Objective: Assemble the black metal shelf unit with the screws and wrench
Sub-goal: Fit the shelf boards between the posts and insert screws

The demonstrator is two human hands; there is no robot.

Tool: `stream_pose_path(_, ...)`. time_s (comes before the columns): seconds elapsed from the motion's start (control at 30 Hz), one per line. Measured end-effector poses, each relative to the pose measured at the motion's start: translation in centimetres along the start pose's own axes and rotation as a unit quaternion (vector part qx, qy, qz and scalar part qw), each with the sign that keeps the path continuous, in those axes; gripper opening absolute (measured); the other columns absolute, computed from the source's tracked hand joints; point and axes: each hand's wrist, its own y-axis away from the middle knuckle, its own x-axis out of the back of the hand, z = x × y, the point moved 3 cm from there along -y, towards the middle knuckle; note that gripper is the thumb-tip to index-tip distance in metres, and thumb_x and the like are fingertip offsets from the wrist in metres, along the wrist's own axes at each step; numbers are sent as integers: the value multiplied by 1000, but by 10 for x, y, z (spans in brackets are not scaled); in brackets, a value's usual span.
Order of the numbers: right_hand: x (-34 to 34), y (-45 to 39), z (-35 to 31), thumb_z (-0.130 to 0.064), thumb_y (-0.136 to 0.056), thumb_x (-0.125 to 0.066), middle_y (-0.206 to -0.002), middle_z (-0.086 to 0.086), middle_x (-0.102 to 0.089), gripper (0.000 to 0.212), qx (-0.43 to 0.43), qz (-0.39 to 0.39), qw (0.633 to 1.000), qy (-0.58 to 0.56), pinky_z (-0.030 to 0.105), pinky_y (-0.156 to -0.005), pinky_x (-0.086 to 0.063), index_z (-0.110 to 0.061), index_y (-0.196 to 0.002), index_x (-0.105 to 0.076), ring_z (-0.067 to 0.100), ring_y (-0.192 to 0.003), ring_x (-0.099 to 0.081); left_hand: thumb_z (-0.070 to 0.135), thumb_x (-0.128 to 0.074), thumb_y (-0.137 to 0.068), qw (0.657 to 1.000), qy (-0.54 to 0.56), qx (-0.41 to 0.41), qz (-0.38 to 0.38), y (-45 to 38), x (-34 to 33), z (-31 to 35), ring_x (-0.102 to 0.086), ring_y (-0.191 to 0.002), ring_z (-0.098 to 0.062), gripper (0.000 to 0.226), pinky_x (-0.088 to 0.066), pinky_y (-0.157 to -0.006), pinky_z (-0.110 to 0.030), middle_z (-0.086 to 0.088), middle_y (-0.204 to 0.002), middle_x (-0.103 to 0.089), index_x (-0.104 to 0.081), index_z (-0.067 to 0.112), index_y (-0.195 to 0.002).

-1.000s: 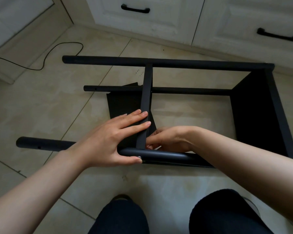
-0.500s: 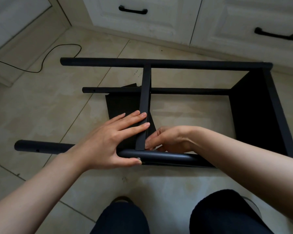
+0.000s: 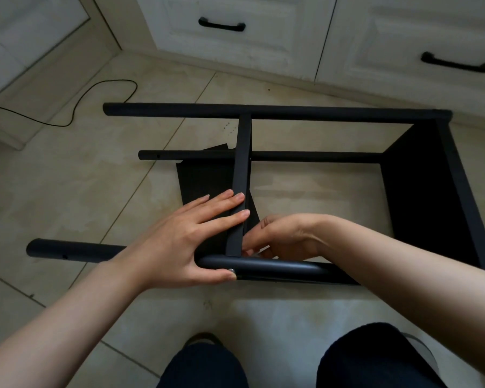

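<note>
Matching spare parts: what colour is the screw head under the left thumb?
Silver, on the black near tube, seen in the head view: screw head.

Home room, beige tiled floor (image 3: 67, 191), white panelled cabinets (image 3: 235, 37), black drawer handles (image 3: 221, 24)
</note>
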Motion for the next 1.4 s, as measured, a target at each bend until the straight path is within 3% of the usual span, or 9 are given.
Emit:
stream_pose_path(0.17, -2, -2, 0, -21, -92, -65, -74, 1, -61, 21, -18, 27, 999, 16, 27, -77, -47, -15, -73, -69, 11, -70, -60, 72, -57, -85, 1000, 1, 0, -4, 0, 0, 1, -6, -154, -7, 89, -17, -123, -38, 13, -167, -11, -24, 33, -158)
stream_pose_path(0.37, -4, -1, -2, -19, -93, -64, -72, 0, -62, 33, -8, 17, 1000, 8, 24, -73, -51, -20, -61, -72, 9, -67, -62, 71, -58, -85, 1000, 5, 0, -5, 1, 1, 1, -7, -154, -7, 89, -18, -123, -40, 12, -167, -13, -25, 32, -158)
stream_pose_path(0.47, -1, 3, -2, -19, -93, -63, -76, 1, -63, 31, -17, 8, 1000, 10, 29, -78, -48, -21, -63, -73, 12, -72, -62, 71, -58, -85, 1000, 2, 0, -4, 0, 1, 1, -7, -154, -7, 89, -19, -123, -41, 11, -167, -13, -25, 32, -158)
stream_pose_path(0.6, -3, 0, -1, -22, -92, -65, -70, -1, -62, 22, -18, 29, 999, 19, 24, -72, -49, -16, -71, -69, 8, -65, -61, 71, -58, -85, 1000, 7, -1, -1, 0, 0, 1, -8, -154, -8, 89, -21, -123, -43, 11, -167, -13, -25, 32, -158)
stream_pose_path(0.9, -1, 0, -2, -21, -92, -64, -72, -1, -65, 32, -15, 10, 1000, 15, 28, -74, -50, -22, -62, -73, 10, -69, -63, 71, -58, -84, 1000, 0, -3, 0, 1, 0, 0, -9, -154, -8, 89, -19, -123, -40, 11, -167, -14, -26, 31, -158)
stream_pose_path(1.13, -7, -5, 1, -18, -92, -64, -68, -2, -62, 34, 9, 13, 1000, 4, 21, -70, -51, -21, -59, -72, 6, -64, -62, 70, -60, -84, 1000, 6, -2, 5, 1, 0, 1, -10, -154, -8, 89, -20, -123, -40, 11, -167, -15, -28, 30, -157)
stream_pose_path(1.27, 0, 1, 0, -20, -93, -64, -78, 1, -65, 28, -10, 11, 1000, 21, 26, -75, -51, -21, -67, -75, 10, -72, -63, 71, -58, -84, 1000, 0, -1, 5, 1, -1, 0, -9, -154, -8, 89, -19, -123, -40, 12, -167, -13, -27, 32, -158)
stream_pose_path(1.4, -1, -3, 1, -20, -91, -66, -72, -1, -65, 32, -11, 26, 999, 19, 26, -78, -51, -21, -61, -75, 9, -70, -63, 71, -59, -84, 1000, -4, -2, 4, 1, -2, 0, -8, -154, -8, 90, -19, -122, -40, 12, -167, -13, -25, 32, -158)
